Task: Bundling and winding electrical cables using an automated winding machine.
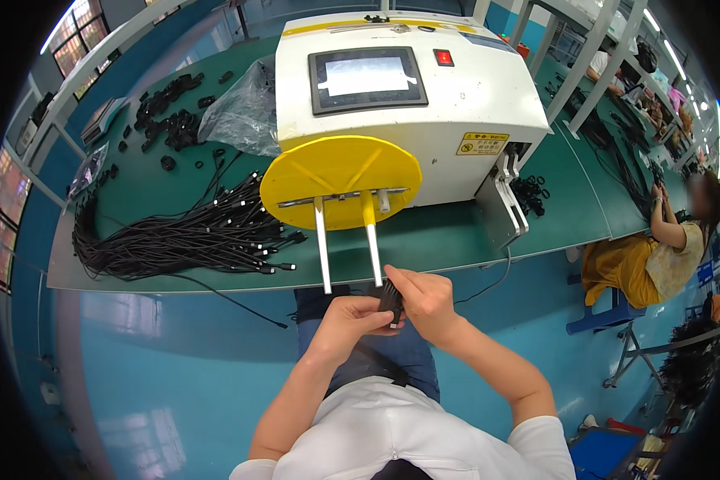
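Both my hands meet just below the bench edge, over my lap. My left hand (352,316) and my right hand (424,298) together grip a small coiled bundle of black cable (390,301) between the fingertips. Right above them two metal prongs (348,248) stick out from a yellow disc (340,180) on the front of a white winding machine (408,88) with a touch screen. A big pile of loose black cables (184,236) with silver-tipped plugs lies on the green bench (456,232) to my left.
Finished black coils (168,120) and a clear plastic bag (244,112) lie at the back left. More small coils (532,196) sit right of the machine. Another person (664,248) sits at the neighbouring bench on the right. The floor is blue.
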Motion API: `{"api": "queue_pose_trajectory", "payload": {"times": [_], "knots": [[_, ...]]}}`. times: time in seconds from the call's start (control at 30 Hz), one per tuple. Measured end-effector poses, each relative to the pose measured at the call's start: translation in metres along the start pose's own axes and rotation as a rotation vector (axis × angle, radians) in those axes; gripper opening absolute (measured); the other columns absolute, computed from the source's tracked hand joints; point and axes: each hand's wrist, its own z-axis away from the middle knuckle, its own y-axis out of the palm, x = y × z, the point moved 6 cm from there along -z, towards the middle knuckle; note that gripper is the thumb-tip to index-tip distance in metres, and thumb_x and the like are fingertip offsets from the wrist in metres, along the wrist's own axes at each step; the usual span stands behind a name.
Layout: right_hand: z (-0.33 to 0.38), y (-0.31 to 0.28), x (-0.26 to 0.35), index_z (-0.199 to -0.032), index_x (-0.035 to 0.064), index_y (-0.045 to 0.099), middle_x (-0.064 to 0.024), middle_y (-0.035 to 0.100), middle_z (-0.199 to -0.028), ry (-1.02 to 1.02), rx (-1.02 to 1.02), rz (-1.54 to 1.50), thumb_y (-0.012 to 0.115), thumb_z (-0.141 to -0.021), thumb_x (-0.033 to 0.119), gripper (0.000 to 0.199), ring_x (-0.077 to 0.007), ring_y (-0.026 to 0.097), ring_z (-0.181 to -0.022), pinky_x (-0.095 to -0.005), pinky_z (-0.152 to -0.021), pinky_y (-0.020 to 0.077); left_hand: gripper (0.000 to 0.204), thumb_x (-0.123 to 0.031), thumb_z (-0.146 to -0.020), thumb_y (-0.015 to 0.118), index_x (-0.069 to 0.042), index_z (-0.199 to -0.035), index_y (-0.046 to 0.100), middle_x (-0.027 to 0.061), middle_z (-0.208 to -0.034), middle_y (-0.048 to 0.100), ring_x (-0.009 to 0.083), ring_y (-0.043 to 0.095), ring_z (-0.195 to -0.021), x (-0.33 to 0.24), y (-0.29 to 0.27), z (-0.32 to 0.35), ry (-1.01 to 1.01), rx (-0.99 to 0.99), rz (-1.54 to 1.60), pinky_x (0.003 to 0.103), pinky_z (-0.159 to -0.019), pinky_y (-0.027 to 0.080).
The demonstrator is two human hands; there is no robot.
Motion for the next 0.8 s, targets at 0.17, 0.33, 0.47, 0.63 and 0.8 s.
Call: {"api": "queue_pose_trajectory", "payload": {"times": [0.17, 0.33, 0.47, 0.63, 0.8], "knots": [[0.006, 0.010, 0.006, -0.104, -0.0043, 0.058, -0.0146, 0.063, -0.090, -0.017, 0.132, 0.092, 0.062, -0.059, 0.007, 0.047, -0.0227, 0.062, -0.063, -0.0285, -0.053, 0.0497, 0.015, -0.005, -0.086, 0.057, 0.006, -0.095, 0.062, 0.0121, -0.086, 0.064, 0.0173, 0.063, -0.078, 0.013, -0.004, 0.002, -0.049, -0.039, 0.076, 0.033, -0.072, 0.055], [0.011, 0.021, 0.000, -0.111, -0.0016, 0.057, -0.0110, 0.063, -0.090, 0.092, 0.348, 0.078, 0.061, -0.070, 0.004, 0.041, -0.0179, 0.061, -0.064, -0.0268, -0.053, 0.0492, 0.017, -0.012, -0.090, 0.051, 0.003, -0.096, 0.055, 0.0062, -0.079, 0.058, 0.0136, 0.057, -0.068, 0.026, -0.016, -0.003, -0.022, -0.049, 0.135, 0.031, -0.069, 0.056], [0.012, 0.016, -0.024, -0.118, 0.0004, 0.055, -0.0050, 0.061, -0.085, 0.869, 0.615, -1.066, 0.057, -0.083, 0.005, 0.036, -0.0122, 0.059, -0.066, -0.0249, -0.053, 0.0484, 0.021, -0.020, -0.094, 0.046, -0.001, -0.099, 0.053, 0.0030, -0.082, 0.056, 0.0095, 0.054, -0.070, 0.031, -0.021, 0.003, -0.126, 0.286, 0.634, 0.029, -0.067, 0.054], [0.018, 0.023, -0.026, -0.123, 0.0004, 0.051, -0.0030, 0.059, -0.084, 0.941, 0.666, -1.184, 0.054, -0.088, 0.009, 0.037, -0.0095, 0.058, -0.066, -0.0236, -0.053, 0.0489, 0.026, -0.023, -0.095, 0.044, -0.002, -0.106, 0.054, 0.0050, -0.086, 0.058, 0.0130, 0.057, -0.075, 0.025, -0.018, 0.000, -0.137, 0.284, 0.517, 0.028, -0.065, 0.051], [0.023, 0.029, -0.030, -0.122, -0.0028, 0.051, -0.0061, 0.059, -0.083, 1.060, 0.594, -1.158, 0.057, -0.085, 0.008, 0.038, -0.0108, 0.059, -0.064, -0.0237, -0.056, 0.0503, 0.032, -0.013, -0.092, 0.047, 0.000, -0.121, 0.047, 0.0083, -0.092, 0.061, 0.0170, 0.058, -0.072, 0.013, -0.026, 0.003, 0.019, -0.168, -0.124, 0.026, -0.064, 0.048]]}}
